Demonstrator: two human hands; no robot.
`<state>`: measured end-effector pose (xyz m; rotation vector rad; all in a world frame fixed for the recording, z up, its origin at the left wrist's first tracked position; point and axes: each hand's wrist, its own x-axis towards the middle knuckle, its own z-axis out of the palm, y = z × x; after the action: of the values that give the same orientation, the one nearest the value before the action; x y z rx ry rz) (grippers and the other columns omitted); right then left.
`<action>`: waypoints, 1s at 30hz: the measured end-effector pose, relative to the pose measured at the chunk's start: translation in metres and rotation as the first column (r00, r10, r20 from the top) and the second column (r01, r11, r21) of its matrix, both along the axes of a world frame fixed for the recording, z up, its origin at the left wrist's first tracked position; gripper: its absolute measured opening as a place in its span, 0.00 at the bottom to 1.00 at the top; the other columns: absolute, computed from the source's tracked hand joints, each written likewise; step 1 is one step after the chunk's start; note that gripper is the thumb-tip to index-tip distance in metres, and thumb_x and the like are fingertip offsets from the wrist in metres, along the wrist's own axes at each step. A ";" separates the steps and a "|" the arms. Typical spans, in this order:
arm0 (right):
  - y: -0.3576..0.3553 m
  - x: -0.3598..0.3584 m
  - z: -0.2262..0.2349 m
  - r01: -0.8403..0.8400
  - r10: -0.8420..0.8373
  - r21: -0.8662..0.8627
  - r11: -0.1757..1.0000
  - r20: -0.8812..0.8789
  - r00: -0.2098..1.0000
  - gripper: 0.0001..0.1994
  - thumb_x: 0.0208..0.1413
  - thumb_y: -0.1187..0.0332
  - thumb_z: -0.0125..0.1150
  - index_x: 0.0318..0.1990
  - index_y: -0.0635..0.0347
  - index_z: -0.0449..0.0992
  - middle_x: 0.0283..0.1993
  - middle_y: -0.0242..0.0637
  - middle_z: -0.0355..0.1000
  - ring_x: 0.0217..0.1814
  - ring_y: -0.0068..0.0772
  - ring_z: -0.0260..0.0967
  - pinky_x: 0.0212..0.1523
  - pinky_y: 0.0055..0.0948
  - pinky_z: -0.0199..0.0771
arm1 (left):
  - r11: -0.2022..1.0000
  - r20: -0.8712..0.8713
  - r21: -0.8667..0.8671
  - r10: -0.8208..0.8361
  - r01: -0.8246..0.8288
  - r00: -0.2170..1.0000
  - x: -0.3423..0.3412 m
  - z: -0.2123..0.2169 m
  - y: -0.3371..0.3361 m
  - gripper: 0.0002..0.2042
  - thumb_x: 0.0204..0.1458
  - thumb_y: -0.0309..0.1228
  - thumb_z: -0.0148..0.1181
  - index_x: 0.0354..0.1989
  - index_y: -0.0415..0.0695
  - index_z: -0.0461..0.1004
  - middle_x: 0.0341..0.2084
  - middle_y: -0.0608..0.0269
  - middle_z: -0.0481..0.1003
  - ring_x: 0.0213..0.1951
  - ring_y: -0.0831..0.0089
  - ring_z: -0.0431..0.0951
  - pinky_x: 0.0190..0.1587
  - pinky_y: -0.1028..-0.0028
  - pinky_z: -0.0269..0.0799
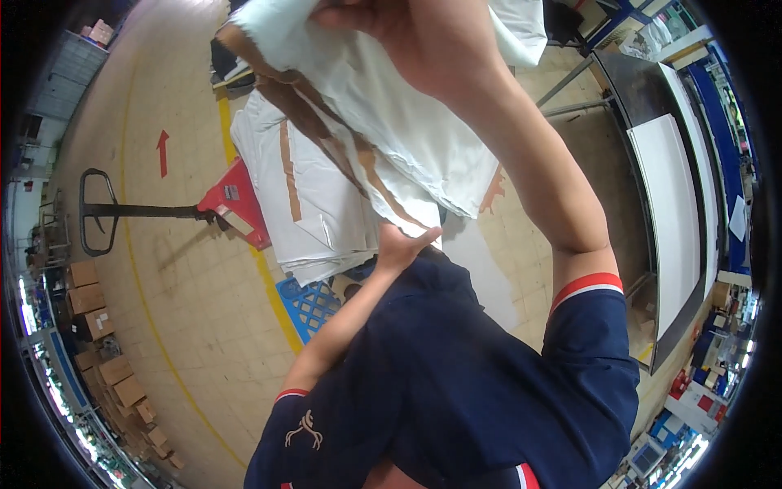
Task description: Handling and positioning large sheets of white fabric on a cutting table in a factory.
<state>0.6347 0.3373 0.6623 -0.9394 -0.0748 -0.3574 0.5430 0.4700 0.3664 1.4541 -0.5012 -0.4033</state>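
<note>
Tiled warehouse flooring with yellow lines runs beneath a large white sheet with brown tape strips (407, 122), held up over a stack of similar white sheets (301, 196). Right hand (423, 41) grips the sheet's upper edge, fingers closed in its folds; left hand (401, 244) pinches its lower edge. Seemingly the sheet is mid-lift off the stack, calling for a steady two-handed carry. Left of the stack stand a red pallet jack (232, 204), a red floor arrow (163, 151), and brown cardboard boxes (94, 310); a blue plastic pallet (314, 306) peeks from below.

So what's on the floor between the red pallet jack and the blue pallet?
In the head view, the yellow floor line runs between the red pallet jack and the blue pallet.
</note>
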 end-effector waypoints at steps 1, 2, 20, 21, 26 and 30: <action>-0.004 -0.003 0.005 0.003 -0.003 0.004 1.000 0.009 1.000 0.10 0.57 0.64 0.45 0.30 0.62 0.66 0.21 0.31 0.64 0.23 0.21 0.64 0.28 0.26 0.76 | 0.998 0.054 0.045 0.041 -0.043 0.998 -0.004 -0.001 -0.009 0.27 0.38 0.35 0.69 0.43 0.36 0.64 0.34 0.57 0.72 0.35 0.66 0.71 0.41 0.72 0.66; -0.003 -0.004 0.012 -0.006 0.008 -0.046 0.999 0.049 0.999 0.11 0.57 0.64 0.44 0.31 0.62 0.66 0.22 0.32 0.64 0.23 0.21 0.65 0.29 0.26 0.76 | 0.997 0.065 0.048 0.053 -0.057 0.996 0.000 -0.012 -0.010 0.27 0.38 0.35 0.69 0.43 0.36 0.64 0.34 0.57 0.72 0.35 0.66 0.71 0.41 0.72 0.66; -0.003 0.079 0.057 -0.158 0.182 -0.397 0.904 0.025 0.983 0.24 0.43 0.54 0.60 0.40 0.68 0.72 0.44 0.47 0.69 0.43 0.38 0.68 0.42 0.33 0.68 | 0.472 -0.726 -0.655 -0.609 -0.591 0.318 0.057 -0.264 -0.017 0.37 0.44 0.65 0.45 0.58 0.54 0.54 0.49 0.55 0.62 0.49 0.58 0.66 0.50 0.63 0.64; 0.009 0.096 0.060 -0.189 0.205 -0.441 0.877 -0.011 0.979 0.24 0.44 0.54 0.60 0.40 0.68 0.72 0.45 0.47 0.69 0.43 0.38 0.68 0.43 0.34 0.68 | 0.428 -0.698 -0.670 -0.643 -0.607 0.317 0.058 -0.245 -0.035 0.37 0.44 0.65 0.45 0.58 0.54 0.54 0.49 0.55 0.62 0.49 0.58 0.66 0.50 0.63 0.64; 0.022 0.161 0.024 -0.362 0.311 -0.475 0.802 -0.185 0.932 0.25 0.45 0.53 0.58 0.43 0.67 0.70 0.47 0.46 0.67 0.46 0.39 0.67 0.45 0.35 0.66 | 0.518 -0.890 0.001 -0.389 -0.855 -0.236 0.081 -0.249 -0.055 0.45 0.38 0.66 0.53 0.54 0.37 0.59 0.45 0.53 0.66 0.51 0.59 0.66 0.54 0.62 0.61; 0.024 0.181 0.005 -0.486 0.403 -0.425 0.764 -0.273 0.873 0.25 0.46 0.53 0.56 0.45 0.66 0.68 0.49 0.46 0.66 0.47 0.39 0.65 0.46 0.35 0.65 | 0.653 -0.927 -0.324 -0.364 -0.684 0.091 0.036 -0.386 -0.106 0.17 0.52 0.40 0.55 0.39 0.37 0.66 0.30 0.58 0.72 0.30 0.69 0.75 0.35 0.75 0.73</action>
<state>0.8160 0.3618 0.6677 -1.4073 -0.2411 0.2060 0.5793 0.3644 -0.0194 0.0813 0.7017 -0.7657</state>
